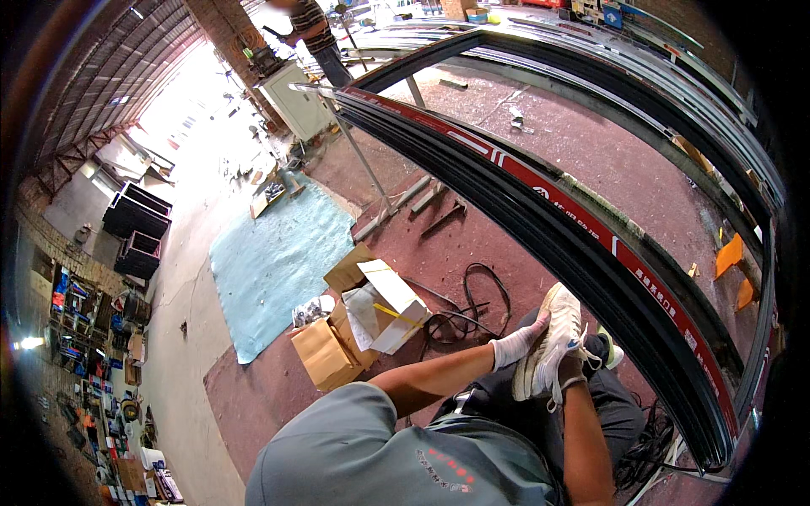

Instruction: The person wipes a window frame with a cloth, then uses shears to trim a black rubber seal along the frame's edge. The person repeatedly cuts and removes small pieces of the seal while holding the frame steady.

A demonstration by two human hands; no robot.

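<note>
A white lace-up shoe (553, 347) is raised in front of me, its sole turned toward my left. My left hand (515, 345), in a whitish glove, grips the shoe along the sole side. My right hand (573, 369) is at the shoe's opening by the laces; its fingers are mostly hidden behind the shoe. Loose laces hang near that wrist. A second light shoe (612, 356) shows partly beyond my dark trousers. Close on the right runs a large black metal frame (506, 198) with a red printed strip along it.
Opened cardboard boxes (325, 352) and a black cable (472, 312) lie on the reddish floor covering. A light blue sheet (283, 261) is spread farther off. Another person (314, 35) stands at the back beside a pale cabinet (297, 101). Shelves of tools (80, 320) line the left.
</note>
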